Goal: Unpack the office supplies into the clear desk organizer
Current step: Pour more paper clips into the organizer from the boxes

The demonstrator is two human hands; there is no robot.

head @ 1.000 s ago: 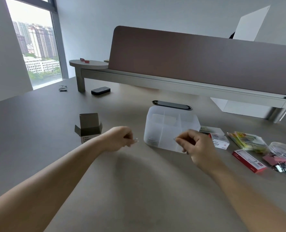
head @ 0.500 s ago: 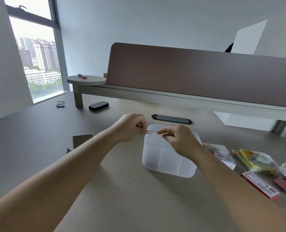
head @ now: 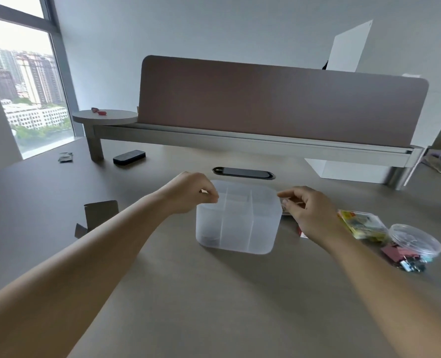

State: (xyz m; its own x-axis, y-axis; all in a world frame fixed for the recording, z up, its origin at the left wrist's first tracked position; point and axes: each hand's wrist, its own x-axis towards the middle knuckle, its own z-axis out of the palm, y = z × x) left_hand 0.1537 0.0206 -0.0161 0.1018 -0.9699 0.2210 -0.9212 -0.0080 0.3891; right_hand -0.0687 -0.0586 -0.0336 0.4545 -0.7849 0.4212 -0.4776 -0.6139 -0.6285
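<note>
Half a second ago the 2 hands met over the organizer with a paper clip pinched between them; now they have drawn apart to opposite sides of it. The left hand (head: 191,193) sits at the organizer's far left corner, fingers curled with thumb and forefinger pressed together; whether the clip is still in them cannot be told. The right hand (head: 308,211) is just beside the right wall, fingers loosely curled and grasping nothing visible.

The organizer (head: 240,239) stands upright near the middle of the tabletop (head: 214,293), its open top facing up. It is frosted translucent plastic, squarish with rounded corners and thin inner dividers, so no long axis stands out.

Toward the tabletop's right edge lie a yellow packet (head: 362,224), a round clear tub (head: 415,240) and binder clips (head: 400,255). An open cardboard box (head: 99,218) stands to the left.
</note>
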